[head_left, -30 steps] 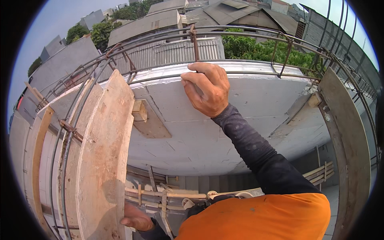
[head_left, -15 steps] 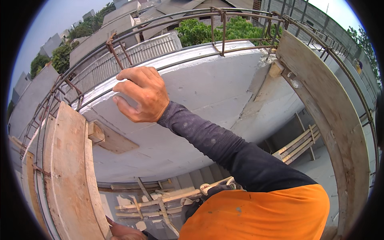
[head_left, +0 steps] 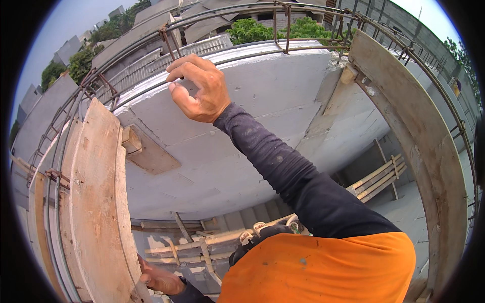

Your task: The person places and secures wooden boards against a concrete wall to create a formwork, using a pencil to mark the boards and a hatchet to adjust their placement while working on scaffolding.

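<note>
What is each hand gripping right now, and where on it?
The right hand curls its fingers over the steel rebar along the top of the grey wall. The left hand grips the lower edge of the wooden formwork board.

No packages, labels, signs or screens are to be seen anywhere in the view. Nothing of that kind is held or touched by either hand.
</note>
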A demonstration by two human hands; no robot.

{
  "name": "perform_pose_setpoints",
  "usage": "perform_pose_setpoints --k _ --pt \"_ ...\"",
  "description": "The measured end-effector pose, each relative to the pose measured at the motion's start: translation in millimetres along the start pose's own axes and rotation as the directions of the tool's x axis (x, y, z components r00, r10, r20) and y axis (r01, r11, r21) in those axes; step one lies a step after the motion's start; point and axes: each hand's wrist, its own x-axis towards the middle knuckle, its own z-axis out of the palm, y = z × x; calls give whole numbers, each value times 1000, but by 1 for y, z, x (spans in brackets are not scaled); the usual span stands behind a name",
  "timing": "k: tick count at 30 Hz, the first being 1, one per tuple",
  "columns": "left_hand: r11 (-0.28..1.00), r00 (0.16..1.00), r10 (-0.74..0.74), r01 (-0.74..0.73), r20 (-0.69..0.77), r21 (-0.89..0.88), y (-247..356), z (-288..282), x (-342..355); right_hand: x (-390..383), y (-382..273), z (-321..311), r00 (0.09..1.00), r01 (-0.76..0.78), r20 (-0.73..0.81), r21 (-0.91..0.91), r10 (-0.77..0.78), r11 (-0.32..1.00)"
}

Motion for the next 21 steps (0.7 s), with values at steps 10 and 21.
perform_pose_setpoints --k 10,21 --pt "999 999 -49 49 0 -22 10 -12 -3 3 -8 7 993 -103 74 88 97 991" --pt "985 954 -151 125 259 116 -13 -16 -40 -11 3 10 973 -67 222 37 58 997"
